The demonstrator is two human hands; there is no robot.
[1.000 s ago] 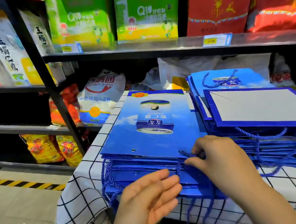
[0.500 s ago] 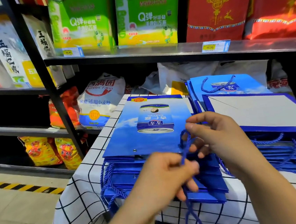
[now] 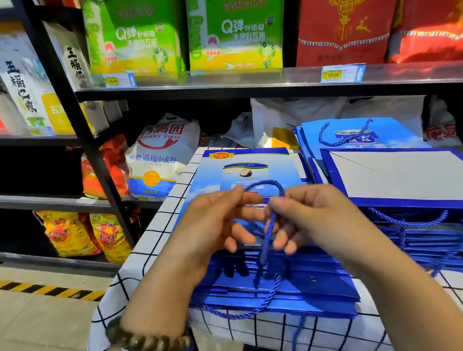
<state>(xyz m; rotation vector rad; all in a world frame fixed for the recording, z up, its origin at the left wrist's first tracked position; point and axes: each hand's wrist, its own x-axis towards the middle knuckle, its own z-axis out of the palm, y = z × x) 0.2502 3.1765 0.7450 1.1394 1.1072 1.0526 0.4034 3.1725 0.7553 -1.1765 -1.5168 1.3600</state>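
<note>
Left hand (image 3: 216,228), right hand (image 3: 317,217) pinch blue twisted cord (image 3: 268,182) above flat blue paper-bag stack (image 3: 308,290) — small loop, even tension when cinching.

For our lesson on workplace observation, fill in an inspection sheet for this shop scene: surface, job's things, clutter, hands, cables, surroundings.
Surface: table under a white grid cloth, largely covered by bags.
Job's things: blue cord looped between both hands above the left stack of blue paper bags.
Clutter: right stack of bags, cord handles trailing at its front edge.
Hands: left hand and right hand each pinch the cord; bead bracelet on the left wrist.
Cables: nothing seen.
Surroundings: metal shelves with green packs, red packs and a flour sack; striped floor marking.
</note>
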